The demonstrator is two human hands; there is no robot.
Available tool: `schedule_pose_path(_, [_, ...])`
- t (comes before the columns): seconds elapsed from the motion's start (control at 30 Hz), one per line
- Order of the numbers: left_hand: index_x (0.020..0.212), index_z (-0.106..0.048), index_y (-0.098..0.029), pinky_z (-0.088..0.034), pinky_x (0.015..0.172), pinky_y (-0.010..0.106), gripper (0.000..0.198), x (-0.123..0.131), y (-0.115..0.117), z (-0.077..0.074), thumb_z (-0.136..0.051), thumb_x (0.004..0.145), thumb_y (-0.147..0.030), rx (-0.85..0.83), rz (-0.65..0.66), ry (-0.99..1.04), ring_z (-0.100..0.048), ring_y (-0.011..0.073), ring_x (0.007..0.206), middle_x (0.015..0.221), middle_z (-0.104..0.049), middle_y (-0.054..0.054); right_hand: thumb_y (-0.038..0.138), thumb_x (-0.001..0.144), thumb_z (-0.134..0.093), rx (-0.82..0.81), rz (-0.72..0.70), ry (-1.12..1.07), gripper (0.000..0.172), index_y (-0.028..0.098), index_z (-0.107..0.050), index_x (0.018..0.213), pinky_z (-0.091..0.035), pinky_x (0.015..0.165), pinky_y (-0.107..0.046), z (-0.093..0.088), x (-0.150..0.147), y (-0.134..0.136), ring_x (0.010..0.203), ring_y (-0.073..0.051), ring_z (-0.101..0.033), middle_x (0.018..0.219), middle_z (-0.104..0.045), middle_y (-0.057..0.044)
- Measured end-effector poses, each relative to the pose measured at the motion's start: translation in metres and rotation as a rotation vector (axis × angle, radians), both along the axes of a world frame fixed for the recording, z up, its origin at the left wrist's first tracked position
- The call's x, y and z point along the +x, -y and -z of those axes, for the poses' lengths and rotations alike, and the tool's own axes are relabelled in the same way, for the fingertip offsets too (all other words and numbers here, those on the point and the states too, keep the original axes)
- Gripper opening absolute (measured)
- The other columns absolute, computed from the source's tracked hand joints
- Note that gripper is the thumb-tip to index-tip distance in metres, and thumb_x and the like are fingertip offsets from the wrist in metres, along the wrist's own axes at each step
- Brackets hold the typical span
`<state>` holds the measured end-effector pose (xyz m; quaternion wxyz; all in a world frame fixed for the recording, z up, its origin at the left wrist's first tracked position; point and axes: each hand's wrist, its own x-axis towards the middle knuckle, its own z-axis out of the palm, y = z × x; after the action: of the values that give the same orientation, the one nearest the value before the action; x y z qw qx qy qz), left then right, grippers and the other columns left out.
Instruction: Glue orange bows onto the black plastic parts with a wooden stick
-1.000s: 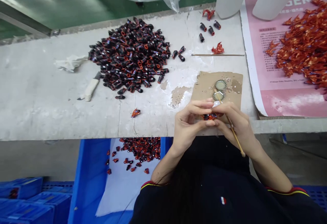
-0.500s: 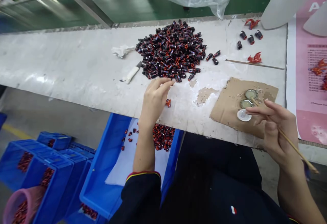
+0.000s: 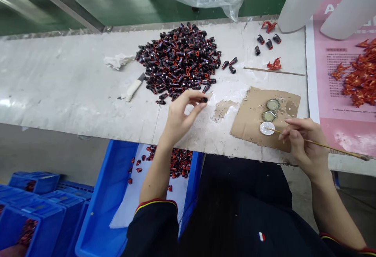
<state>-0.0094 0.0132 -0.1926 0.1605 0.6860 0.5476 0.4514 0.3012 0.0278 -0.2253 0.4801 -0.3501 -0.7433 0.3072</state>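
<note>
My left hand [image 3: 185, 112] pinches a small black part [image 3: 203, 99] between thumb and fingertips, just in front of a big pile of glossy black parts with red-orange ends [image 3: 182, 61]. In my right hand [image 3: 307, 143] is a thin wooden stick [image 3: 331, 146], held like a pen. Its tip touches inside a shallow white cap [image 3: 266, 128] that lies on a piece of cardboard [image 3: 246, 116]. Two crimped metal bottle caps [image 3: 273, 105] with pale contents sit behind the white cap.
A knife [image 3: 133, 88] and crumpled tissue [image 3: 117, 61] lie left of the pile. Another thin stick [image 3: 290, 73] rests behind the cardboard. Red spiky pieces [image 3: 360, 81] cover part of a pink sheet [image 3: 329, 85]. Below the table edge, a blue bin [image 3: 100, 194] holds small dark-red parts.
My left hand has come away from the pile's front edge with a black part. The stick's tip has moved from the metal caps to the white cap. A red piece near my left hand is gone.
</note>
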Motion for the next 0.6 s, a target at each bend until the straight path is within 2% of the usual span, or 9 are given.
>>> schedule_pose_path(0.13, [0.100, -0.066, -0.020, -0.055, 0.059, 0.018, 0.018, 0.046, 0.025, 0.004, -0.070, 0.085, -0.030, -0.123, 0.083, 0.440, -0.065, 0.0083, 0.065, 0.082, -0.069, 0.001, 0.023, 0.096, -0.049, -0.065, 0.074, -0.144, 0.023, 0.031, -0.060, 0.114, -0.051, 0.052, -0.028, -0.003, -0.002, 0.005, 0.059, -0.013, -0.061, 0.075, -0.059, -0.001])
schedule_pose_path(0.27, [0.098, -0.070, -0.023, -0.055, 0.064, 0.015, 0.015, 0.078, 0.034, 0.014, -0.073, 0.083, -0.024, -0.254, 0.142, 0.696, -0.066, 0.0069, 0.071, 0.086, -0.070, 0.000, 0.025, 0.096, -0.050, -0.154, 0.141, -0.257, 0.021, 0.032, -0.064, 0.110, -0.054, 0.055, -0.031, -0.007, -0.002, 0.011, 0.059, -0.014, -0.061, 0.073, -0.059, -0.002])
schedule_pose_path(0.43, [0.101, -0.070, -0.023, -0.057, 0.072, 0.019, 0.026, 0.096, 0.033, 0.025, -0.079, 0.076, -0.024, -0.317, 0.151, 0.792, -0.067, 0.0097, 0.078, 0.087, -0.070, 0.001, 0.032, 0.095, -0.053, -0.137, 0.251, -0.315, 0.016, 0.031, -0.065, 0.105, -0.050, 0.050, -0.032, -0.010, -0.009, 0.015, 0.056, -0.015, -0.057, 0.069, -0.058, -0.001])
schedule_pose_path(0.6, [0.094, -0.070, -0.021, -0.054, 0.069, 0.021, 0.021, 0.105, 0.033, 0.026, -0.079, 0.076, -0.027, -0.276, 0.112, 0.702, -0.064, 0.0099, 0.074, 0.082, -0.068, 0.000, 0.030, 0.094, -0.054, -0.146, 0.271, -0.402, 0.016, 0.030, -0.067, 0.104, -0.044, 0.046, -0.030, -0.009, -0.015, 0.014, 0.053, -0.013, -0.052, 0.067, -0.054, 0.000])
